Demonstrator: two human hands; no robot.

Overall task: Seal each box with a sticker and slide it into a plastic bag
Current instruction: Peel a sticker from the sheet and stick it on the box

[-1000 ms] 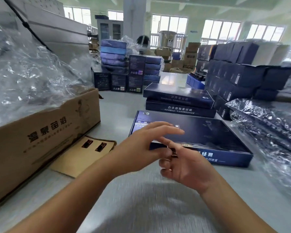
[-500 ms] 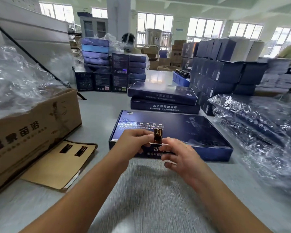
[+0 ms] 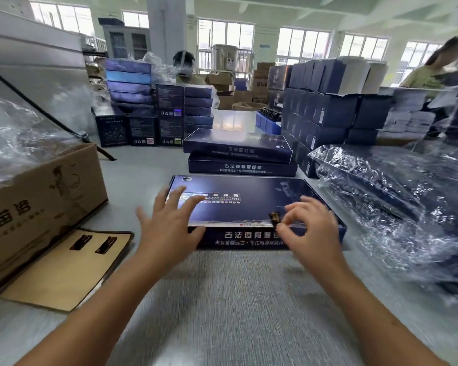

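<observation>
At the near edge of the flat navy box [image 3: 249, 204], a seal is about to go on.
The right hand [image 3: 310, 228] pinches a small dark-and-gold sticker [image 3: 274, 217] between thumb and fingertips, just over the box's front lip. The left hand [image 3: 169, 228] is spread wide and holds nothing, over the box's near left corner; whether it presses down I cannot tell. The box lies flat, lid closed, glossy dark blue with pale lettering, and two like boxes [image 3: 238, 151] are stacked just behind it. My worry is that the sticker lands crooked or creases if the box slides unsteadied. Crinkled plastic bags [image 3: 394, 186] lie to the box's right.
</observation>
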